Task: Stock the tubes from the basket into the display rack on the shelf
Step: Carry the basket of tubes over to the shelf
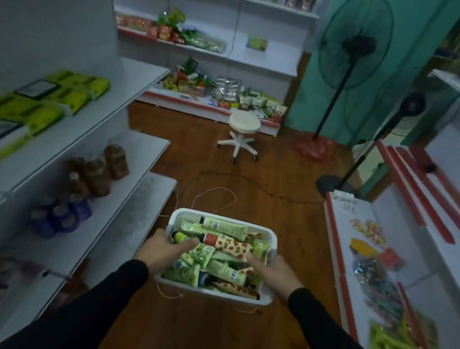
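Observation:
A white plastic basket [215,291] hangs above the wooden floor in front of me, filled with several tubes [226,243], most green and some cream with red spots. My left hand [163,250] grips the basket's left rim, thumb lying over the tubes inside. My right hand [271,272] grips the right rim the same way. Both arms wear black sleeves. No display rack is plainly visible in this view.
White shelves [83,131] with green boxes, jars and bottles run along my left. Shelves [390,262] with sweets and red strips line the right. A white stool [241,133], two standing fans [354,42] and loose cords lie on the floor ahead.

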`<state>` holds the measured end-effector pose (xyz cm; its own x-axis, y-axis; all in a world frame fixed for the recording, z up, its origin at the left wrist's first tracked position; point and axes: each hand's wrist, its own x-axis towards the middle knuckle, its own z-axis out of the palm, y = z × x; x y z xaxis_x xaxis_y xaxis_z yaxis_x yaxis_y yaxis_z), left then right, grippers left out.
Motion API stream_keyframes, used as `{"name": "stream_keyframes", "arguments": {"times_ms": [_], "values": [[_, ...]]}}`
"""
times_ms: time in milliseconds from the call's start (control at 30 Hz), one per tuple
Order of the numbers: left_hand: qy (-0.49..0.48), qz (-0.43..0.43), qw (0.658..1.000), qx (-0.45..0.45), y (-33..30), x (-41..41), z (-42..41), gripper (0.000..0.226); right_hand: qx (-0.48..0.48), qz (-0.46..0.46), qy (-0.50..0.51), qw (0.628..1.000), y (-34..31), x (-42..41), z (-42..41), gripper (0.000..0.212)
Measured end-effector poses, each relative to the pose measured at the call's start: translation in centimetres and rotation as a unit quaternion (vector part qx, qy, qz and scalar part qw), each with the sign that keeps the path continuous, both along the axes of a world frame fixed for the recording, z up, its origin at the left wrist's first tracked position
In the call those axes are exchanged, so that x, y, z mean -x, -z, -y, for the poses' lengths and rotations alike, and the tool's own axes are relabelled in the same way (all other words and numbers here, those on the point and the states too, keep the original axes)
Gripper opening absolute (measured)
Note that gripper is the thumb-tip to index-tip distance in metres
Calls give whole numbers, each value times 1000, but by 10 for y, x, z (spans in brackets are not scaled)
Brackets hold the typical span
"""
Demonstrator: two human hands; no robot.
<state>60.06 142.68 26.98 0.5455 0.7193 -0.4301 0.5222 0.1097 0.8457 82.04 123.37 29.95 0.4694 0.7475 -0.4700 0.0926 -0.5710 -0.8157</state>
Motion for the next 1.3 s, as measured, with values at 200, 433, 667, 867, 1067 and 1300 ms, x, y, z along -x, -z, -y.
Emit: {"name": "stream_keyframes", "arguments": {"times_ms": [200,433,667,867,1067,1300], "values": [[42,-18,999,-3,-19,-99,-122,87,10,12,27,999,-14,-81,-105,74],[70,-24,997,-33,-27,-223,-242,94,-12,6,40,999,-17,-204,-222,51],[28,-31,999,-30,-38,-345,-342,90,27,-7,33,999,34,-361,-347,116],[8,-33,999,-37,-45,-435,-432,83,40,0,26,999,51,-471,-448,120],[17,-25,999,-17,-24,-531,-540,84,41,-1,27,999,37,-554,-555,114],[21,-18,1000,-1,-39,-641,-666,67,22,-39,11,999,4,-648,-681,78]]}}
